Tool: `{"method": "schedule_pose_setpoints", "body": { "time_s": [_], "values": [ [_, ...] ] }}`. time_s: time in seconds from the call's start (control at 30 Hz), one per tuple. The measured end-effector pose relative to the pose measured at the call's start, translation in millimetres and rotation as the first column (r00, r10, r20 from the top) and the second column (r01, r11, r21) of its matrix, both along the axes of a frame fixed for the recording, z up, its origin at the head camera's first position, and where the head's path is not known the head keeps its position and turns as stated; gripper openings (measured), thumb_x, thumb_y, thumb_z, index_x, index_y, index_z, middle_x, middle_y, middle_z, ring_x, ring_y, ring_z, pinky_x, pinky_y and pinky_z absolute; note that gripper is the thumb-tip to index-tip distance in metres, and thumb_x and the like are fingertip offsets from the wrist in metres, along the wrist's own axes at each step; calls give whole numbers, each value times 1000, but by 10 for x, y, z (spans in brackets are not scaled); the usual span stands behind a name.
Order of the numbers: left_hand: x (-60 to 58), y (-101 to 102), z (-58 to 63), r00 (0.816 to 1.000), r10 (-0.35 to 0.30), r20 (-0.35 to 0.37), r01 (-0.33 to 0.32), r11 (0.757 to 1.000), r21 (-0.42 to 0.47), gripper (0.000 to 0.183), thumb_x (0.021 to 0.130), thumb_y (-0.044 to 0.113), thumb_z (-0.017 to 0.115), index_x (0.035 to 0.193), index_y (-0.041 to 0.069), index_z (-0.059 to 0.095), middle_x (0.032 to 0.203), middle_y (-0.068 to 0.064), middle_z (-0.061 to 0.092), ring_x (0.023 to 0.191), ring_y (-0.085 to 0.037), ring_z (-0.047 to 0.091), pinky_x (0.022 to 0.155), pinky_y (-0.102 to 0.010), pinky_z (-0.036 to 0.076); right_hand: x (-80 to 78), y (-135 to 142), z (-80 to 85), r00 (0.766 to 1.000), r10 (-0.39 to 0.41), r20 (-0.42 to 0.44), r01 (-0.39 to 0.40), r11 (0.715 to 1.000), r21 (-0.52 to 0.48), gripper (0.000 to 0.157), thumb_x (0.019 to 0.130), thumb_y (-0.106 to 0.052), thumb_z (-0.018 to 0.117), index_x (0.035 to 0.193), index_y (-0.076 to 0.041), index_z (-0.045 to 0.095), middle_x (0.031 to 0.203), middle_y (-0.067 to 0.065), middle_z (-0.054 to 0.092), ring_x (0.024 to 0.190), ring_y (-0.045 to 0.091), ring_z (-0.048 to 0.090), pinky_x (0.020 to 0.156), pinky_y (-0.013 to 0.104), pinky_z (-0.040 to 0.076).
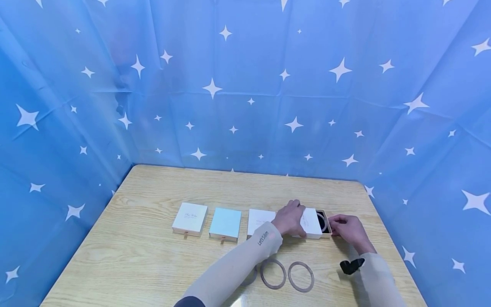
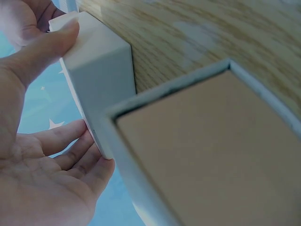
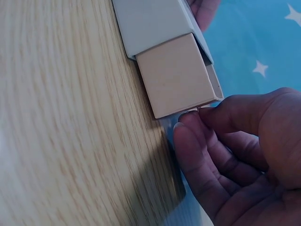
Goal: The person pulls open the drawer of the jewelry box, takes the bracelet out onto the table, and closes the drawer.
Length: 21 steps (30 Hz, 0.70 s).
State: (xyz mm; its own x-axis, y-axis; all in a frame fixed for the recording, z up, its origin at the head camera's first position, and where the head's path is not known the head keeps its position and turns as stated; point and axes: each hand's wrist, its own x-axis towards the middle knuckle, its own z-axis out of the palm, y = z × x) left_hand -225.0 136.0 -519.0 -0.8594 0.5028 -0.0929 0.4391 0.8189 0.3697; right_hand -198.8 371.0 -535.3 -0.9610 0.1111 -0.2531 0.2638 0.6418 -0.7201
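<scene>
At the right end of a row of boxes lies a white drawer box (image 1: 311,228), its drawer (image 3: 176,77) partly out to the right. A bangle (image 1: 321,222) shows on the drawer's black lining, part of it still under the white sleeve. My left hand (image 1: 290,217) grips that sleeve, thumb on the near side and fingers round the far side. With thumb and fingertips, my right hand (image 3: 235,146) pinches the drawer's outer end, where the small pull sits. In the left wrist view a neighbouring box (image 2: 211,141) stands close beside the left hand.
Leftward along the wooden table (image 1: 126,256) are a white box (image 1: 190,217), a light blue box (image 1: 225,222) and another white box (image 1: 261,219). Nearer me lie two bangles (image 1: 273,274), (image 1: 301,277) and a third, partly behind my left forearm. A starred blue curtain surrounds the table.
</scene>
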Motion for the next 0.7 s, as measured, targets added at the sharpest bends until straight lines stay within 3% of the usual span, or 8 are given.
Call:
{"method": "schedule_pose_setpoints", "body": {
  "time_s": [0.7],
  "values": [
    [1, -5, 8, 1000, 0, -6, 0, 1000, 5, 90, 67, 46, 94, 144, 20, 57, 131, 8, 56, 117, -7, 51, 95, -21, 51, 17, 118, 21, 1000, -23, -3, 24, 1000, 21, 33, 100, -17, 58, 122, 5, 69, 100, 15, 75, 75, 13, 69, 67, 27, 58]
  ]
}}
